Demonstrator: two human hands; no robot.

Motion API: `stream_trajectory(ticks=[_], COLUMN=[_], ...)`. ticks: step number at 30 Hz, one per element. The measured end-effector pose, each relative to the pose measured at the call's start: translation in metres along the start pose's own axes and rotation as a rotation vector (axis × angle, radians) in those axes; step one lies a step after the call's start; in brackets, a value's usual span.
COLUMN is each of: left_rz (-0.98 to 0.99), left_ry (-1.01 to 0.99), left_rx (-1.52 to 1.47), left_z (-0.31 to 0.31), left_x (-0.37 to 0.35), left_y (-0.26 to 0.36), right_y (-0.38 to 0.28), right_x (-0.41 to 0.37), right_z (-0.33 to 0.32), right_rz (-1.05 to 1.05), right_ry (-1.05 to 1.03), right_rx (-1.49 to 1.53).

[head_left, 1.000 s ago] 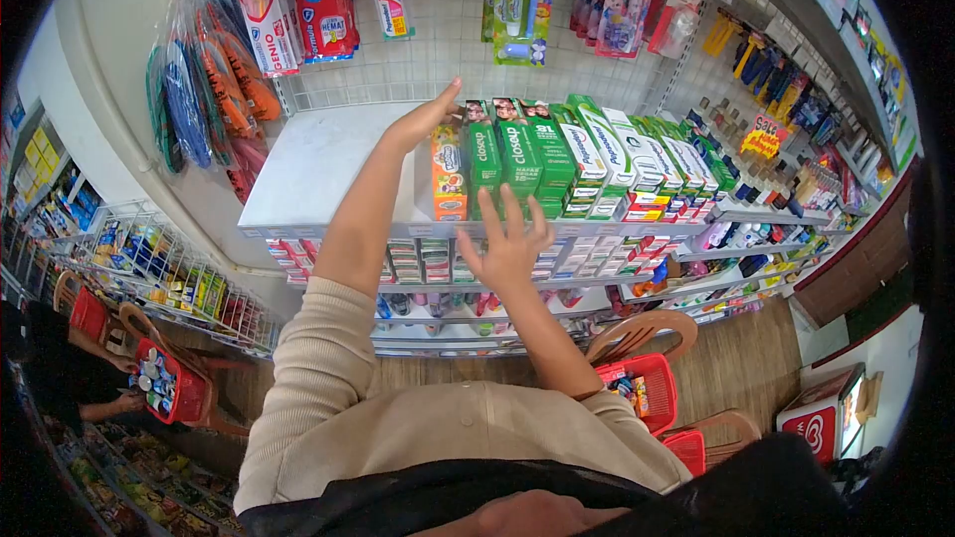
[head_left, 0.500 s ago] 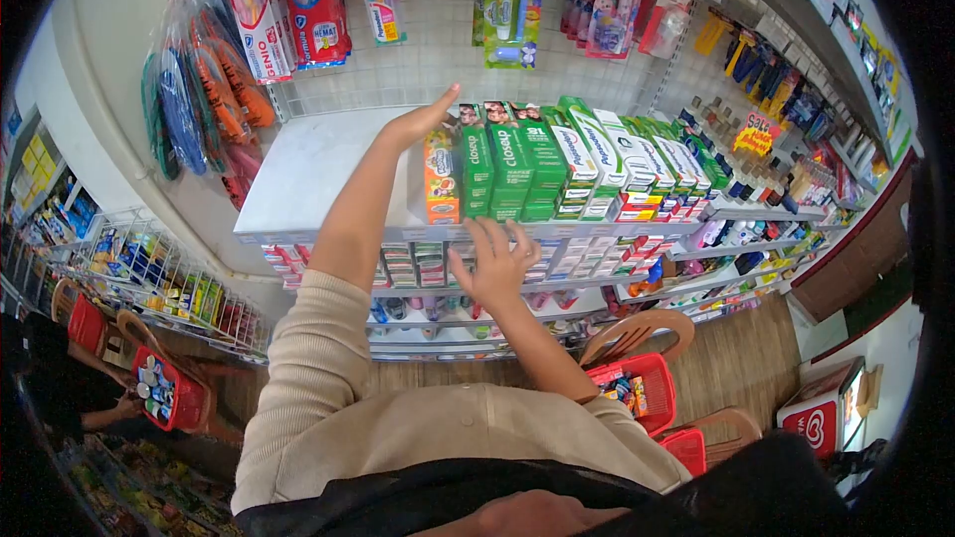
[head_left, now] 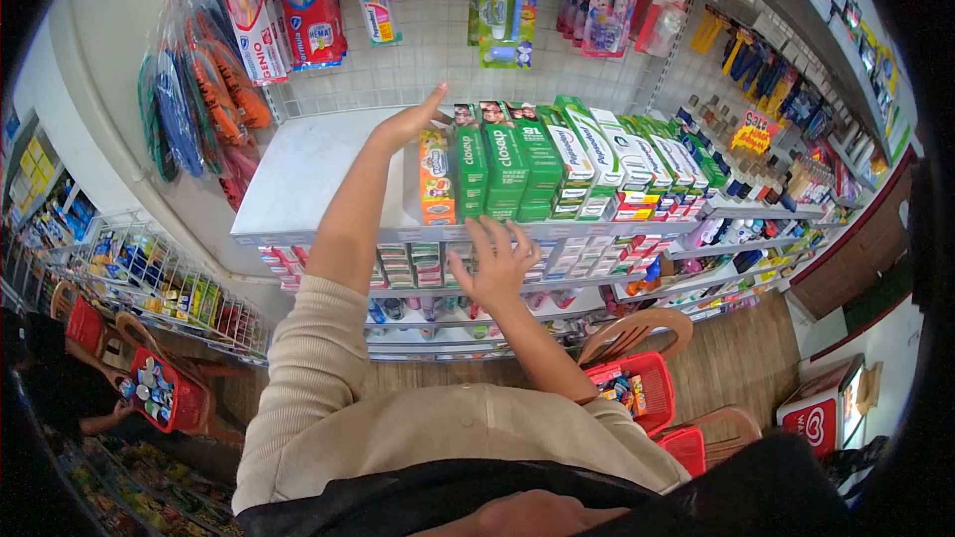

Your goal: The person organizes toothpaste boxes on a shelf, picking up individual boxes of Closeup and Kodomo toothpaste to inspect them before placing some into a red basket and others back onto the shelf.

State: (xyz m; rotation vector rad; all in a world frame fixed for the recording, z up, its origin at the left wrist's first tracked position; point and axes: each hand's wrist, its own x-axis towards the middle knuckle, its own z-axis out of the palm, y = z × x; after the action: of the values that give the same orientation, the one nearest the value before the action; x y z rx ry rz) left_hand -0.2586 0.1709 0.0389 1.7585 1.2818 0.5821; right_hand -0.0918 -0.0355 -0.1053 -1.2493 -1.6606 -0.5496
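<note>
My left hand [head_left: 413, 124] is stretched out flat behind an orange toothpaste box [head_left: 436, 179], at the left end of the row, with its palm turned toward the boxes. Green Closeup toothpaste boxes [head_left: 504, 169] stand stacked beside the orange one. My right hand [head_left: 492, 267] has its fingers spread in front of the shelf's front edge, fingertips right at the bottom of the green stack. White and green Pepsodent boxes [head_left: 577, 159] continue the row to the right. Neither hand has anything in its grip.
A bare white shelf top [head_left: 298, 174] lies left of the boxes. Packaged toothbrushes [head_left: 509, 5] and sandals [head_left: 204, 70] hang behind. Below is a shelf of small boxes [head_left: 587, 259]. A red basket [head_left: 637, 388] rests on a chair; at left, a person handles items over another red basket [head_left: 184, 398].
My left hand has shifted slightly left, and more of the orange box's front shows. My right hand has stayed in place. At far left, the person's hands have moved over the basket.
</note>
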Motion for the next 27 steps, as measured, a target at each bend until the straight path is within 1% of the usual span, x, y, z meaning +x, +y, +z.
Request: stream_trajectory(ticks=[2, 4, 5, 7, 10, 11, 13, 16, 20, 23, 27], left_rz=[-0.022, 0.044, 0.044, 0.098, 0.078, 0.075, 0.135, 0.157, 0.135, 0.127, 0.116], left_ry=[0.02, 0.075, 0.075, 0.199, 0.232, 0.233, 0.212, 0.18, 0.206, 0.152, 0.197], left_rx=[0.001, -0.019, -0.018, -0.111, -0.09, -0.091, -0.122, -0.158, -0.148, -0.14, -0.15], left_z=[-0.003, -0.006, -0.006, -0.005, -0.005, -0.004, -0.003, -0.002, 0.001, 0.001, 0.006], left_x=[0.004, 0.007, 0.008, 0.006, 0.006, 0.006, 0.008, 0.011, 0.006, 0.005, 0.0], left_y=[-0.004, -0.005, -0.006, -0.004, -0.002, -0.002, -0.005, -0.007, -0.003, -0.002, 0.001], right_y=[0.0, 0.001, 0.001, 0.002, 0.0, 0.0, 0.0, -0.005, -0.009, -0.017, -0.02], right_x=[0.0, 0.0, 0.001, 0.001, 0.006, 0.011, 0.025, 0.048, 0.07, 0.085, 0.099], right_z=[-0.002, -0.003, -0.004, -0.005, -0.011, -0.012, -0.015, -0.026, -0.028, -0.028, -0.026], right_rz=[0.003, 0.003, 0.003, 0.014, 0.024, 0.024, -0.025, -0.031, -0.034, -0.017, -0.008], right_ry=[0.001, -0.007, -0.007, 0.013, 0.046, 0.044, 0.155, 0.144, 0.175, 0.173, 0.134], right_rx=[-0.005, -0.009, -0.009, 0.02, 0.051, 0.053, 0.017, -0.017, -0.068, -0.096, -0.116])
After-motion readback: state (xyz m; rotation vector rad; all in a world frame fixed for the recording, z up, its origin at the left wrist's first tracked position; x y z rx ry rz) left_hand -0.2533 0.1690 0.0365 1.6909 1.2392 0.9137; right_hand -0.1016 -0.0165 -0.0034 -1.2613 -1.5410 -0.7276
